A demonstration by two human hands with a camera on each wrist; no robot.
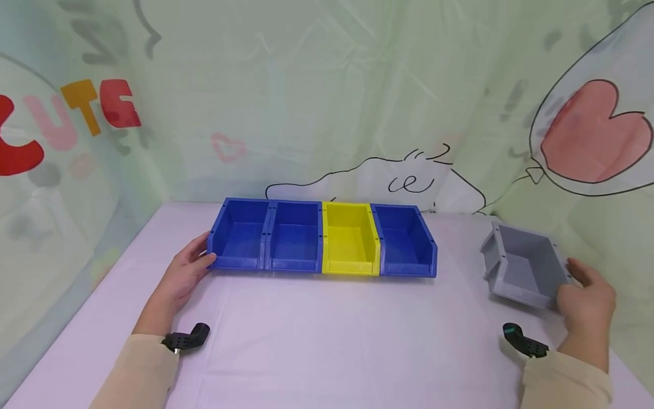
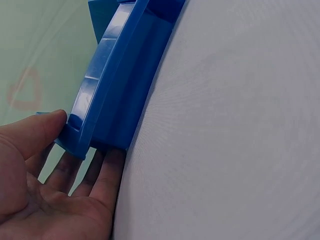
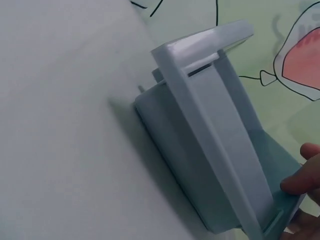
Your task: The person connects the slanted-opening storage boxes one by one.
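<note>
At the left end of a row of storage bins, my left hand [image 1: 185, 277] holds the outermost blue bin [image 1: 239, 245] by its front left corner. The left wrist view shows the thumb on the rim of that blue bin [image 2: 115, 95], with the other fingers against its end and lower side. Away to the right, my right hand [image 1: 587, 295] grips a grey bin [image 1: 526, 275] by its right wall. In the right wrist view the thumb lies over the wall's inner side and the fingers are outside the grey bin [image 3: 200, 130]. The grey bin's inside shows nothing in it.
Beside the held blue bin stand a second blue bin [image 1: 294, 238], a yellow bin [image 1: 350, 236] and another blue bin [image 1: 406, 238], side by side. A white cloth covers the table [image 1: 327, 341]. Behind it hangs a printed curtain [image 1: 327, 102].
</note>
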